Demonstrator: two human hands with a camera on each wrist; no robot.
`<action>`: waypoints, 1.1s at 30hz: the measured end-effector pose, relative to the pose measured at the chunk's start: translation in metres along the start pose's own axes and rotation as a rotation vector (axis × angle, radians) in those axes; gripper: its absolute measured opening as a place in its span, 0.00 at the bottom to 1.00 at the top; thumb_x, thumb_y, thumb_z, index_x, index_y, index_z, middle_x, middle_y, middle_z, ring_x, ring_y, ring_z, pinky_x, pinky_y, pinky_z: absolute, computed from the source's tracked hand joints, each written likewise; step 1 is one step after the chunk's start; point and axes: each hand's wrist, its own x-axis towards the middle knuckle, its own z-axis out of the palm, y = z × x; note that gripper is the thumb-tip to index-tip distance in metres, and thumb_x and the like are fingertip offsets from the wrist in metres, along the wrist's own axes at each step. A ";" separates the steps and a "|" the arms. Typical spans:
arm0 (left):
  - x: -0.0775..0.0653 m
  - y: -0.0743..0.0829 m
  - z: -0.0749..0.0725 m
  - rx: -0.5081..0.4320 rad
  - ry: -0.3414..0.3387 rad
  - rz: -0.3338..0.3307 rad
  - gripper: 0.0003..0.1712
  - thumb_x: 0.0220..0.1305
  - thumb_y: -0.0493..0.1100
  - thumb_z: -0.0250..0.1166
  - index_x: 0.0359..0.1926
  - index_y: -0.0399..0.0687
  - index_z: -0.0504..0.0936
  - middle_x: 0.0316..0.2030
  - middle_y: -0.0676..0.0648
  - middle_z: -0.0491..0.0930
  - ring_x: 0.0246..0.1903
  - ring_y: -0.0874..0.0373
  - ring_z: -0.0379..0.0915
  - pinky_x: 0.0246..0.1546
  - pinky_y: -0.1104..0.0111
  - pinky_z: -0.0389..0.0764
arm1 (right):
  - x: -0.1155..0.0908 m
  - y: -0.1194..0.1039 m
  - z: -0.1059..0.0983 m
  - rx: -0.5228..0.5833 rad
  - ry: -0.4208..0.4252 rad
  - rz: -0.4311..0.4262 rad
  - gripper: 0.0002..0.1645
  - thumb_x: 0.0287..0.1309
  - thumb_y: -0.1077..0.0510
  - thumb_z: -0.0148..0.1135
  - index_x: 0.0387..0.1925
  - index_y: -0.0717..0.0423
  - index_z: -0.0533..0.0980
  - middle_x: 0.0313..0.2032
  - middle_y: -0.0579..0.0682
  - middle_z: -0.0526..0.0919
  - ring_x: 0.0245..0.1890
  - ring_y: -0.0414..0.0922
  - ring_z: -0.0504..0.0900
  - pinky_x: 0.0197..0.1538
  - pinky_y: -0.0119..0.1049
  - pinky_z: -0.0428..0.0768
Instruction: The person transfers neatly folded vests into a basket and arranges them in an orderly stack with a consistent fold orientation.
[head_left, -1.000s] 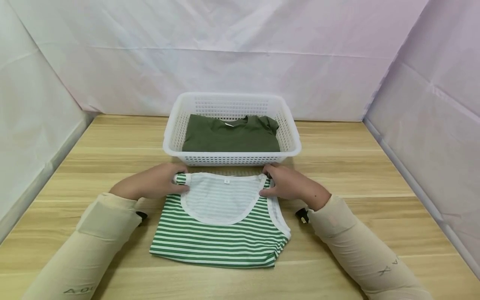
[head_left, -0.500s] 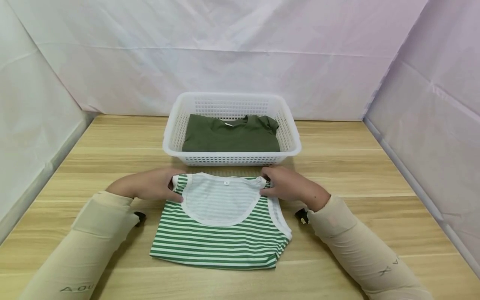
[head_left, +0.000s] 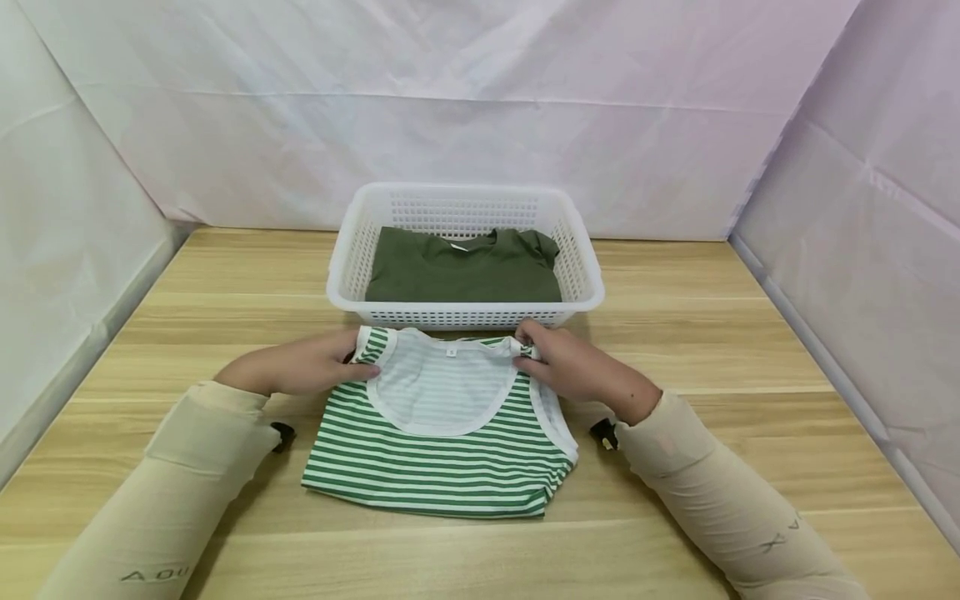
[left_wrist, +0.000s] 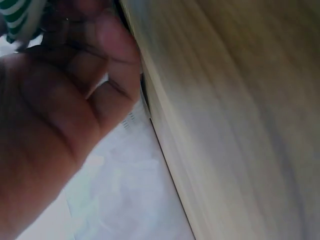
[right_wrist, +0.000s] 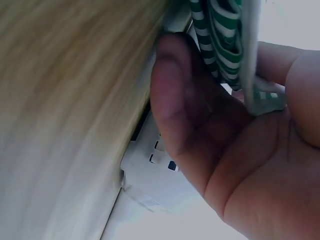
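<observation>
A green-and-white striped tank top (head_left: 435,471), folded, with a white-bound scoop neck, lies in front of the basket, its far edge lifted. My left hand (head_left: 318,362) pinches its left shoulder strap, the thumb on top and the other fingers behind. At the right strap, my right hand (head_left: 566,362) grips the cloth between thumb and fingers. In the right wrist view, layered folds of the striped tank top (right_wrist: 227,45) sit between the thumb and the curled fingers. Only a corner of the tank top (left_wrist: 17,20) shows in the left wrist view.
A white perforated basket (head_left: 465,315) stands just beyond the tank top. Inside lies a folded dark green shirt (head_left: 465,271). White sheeting (head_left: 465,108) rises behind and on both sides of the wooden table (head_left: 675,325).
The left hand has regripped its strap. Both hands have raised the tank top's far edge, and the whole garment has shifted slightly toward the basket. Basket and green shirt stay put.
</observation>
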 end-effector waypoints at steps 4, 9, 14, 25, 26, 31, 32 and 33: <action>-0.002 0.001 0.001 0.047 -0.018 -0.006 0.29 0.77 0.49 0.53 0.73 0.46 0.62 0.68 0.48 0.70 0.67 0.52 0.64 0.68 0.53 0.67 | 0.001 -0.001 -0.001 0.031 0.008 0.002 0.16 0.69 0.52 0.61 0.51 0.52 0.67 0.27 0.46 0.73 0.25 0.40 0.69 0.31 0.34 0.72; -0.002 0.005 0.001 0.082 -0.060 -0.057 0.26 0.73 0.53 0.60 0.65 0.46 0.73 0.58 0.50 0.79 0.55 0.58 0.73 0.59 0.60 0.75 | 0.002 0.000 0.001 0.046 0.001 -0.011 0.30 0.60 0.50 0.70 0.58 0.55 0.67 0.38 0.50 0.81 0.29 0.41 0.72 0.38 0.36 0.75; -0.001 0.005 0.003 0.094 -0.099 -0.087 0.24 0.62 0.51 0.71 0.55 0.46 0.77 0.48 0.53 0.82 0.44 0.61 0.73 0.50 0.68 0.77 | 0.001 0.002 0.003 0.055 -0.028 -0.038 0.40 0.54 0.50 0.75 0.61 0.56 0.63 0.45 0.54 0.82 0.35 0.42 0.77 0.45 0.40 0.78; -0.003 0.010 0.005 0.085 -0.122 -0.137 0.20 0.58 0.48 0.73 0.47 0.45 0.79 0.37 0.54 0.82 0.35 0.62 0.73 0.40 0.70 0.77 | 0.000 0.001 0.003 0.079 -0.077 -0.054 0.41 0.56 0.58 0.73 0.65 0.55 0.60 0.55 0.59 0.78 0.44 0.45 0.79 0.52 0.43 0.78; -0.003 0.011 0.005 0.082 -0.127 -0.138 0.20 0.58 0.48 0.73 0.48 0.46 0.79 0.38 0.54 0.82 0.36 0.62 0.73 0.42 0.70 0.77 | -0.001 0.001 0.003 0.084 -0.079 -0.061 0.41 0.56 0.58 0.72 0.65 0.55 0.60 0.56 0.59 0.78 0.44 0.45 0.79 0.52 0.42 0.78; -0.002 0.011 0.006 0.070 -0.148 -0.121 0.22 0.60 0.47 0.72 0.52 0.46 0.78 0.43 0.54 0.82 0.41 0.62 0.74 0.48 0.72 0.76 | -0.001 0.001 0.004 0.123 -0.089 -0.108 0.37 0.59 0.60 0.70 0.65 0.53 0.60 0.60 0.57 0.76 0.53 0.46 0.79 0.57 0.44 0.77; -0.002 0.011 0.007 0.070 -0.152 -0.111 0.21 0.60 0.46 0.72 0.52 0.46 0.78 0.44 0.54 0.82 0.42 0.62 0.73 0.49 0.72 0.75 | -0.001 0.001 0.004 0.132 -0.091 -0.118 0.37 0.60 0.60 0.69 0.65 0.53 0.60 0.60 0.56 0.75 0.55 0.46 0.78 0.59 0.44 0.77; -0.002 0.011 0.007 0.067 -0.156 -0.099 0.21 0.60 0.46 0.71 0.52 0.46 0.78 0.44 0.54 0.82 0.43 0.62 0.73 0.50 0.72 0.75 | -0.001 0.001 0.004 0.141 -0.090 -0.126 0.37 0.60 0.60 0.69 0.66 0.52 0.60 0.61 0.56 0.75 0.57 0.46 0.77 0.60 0.45 0.76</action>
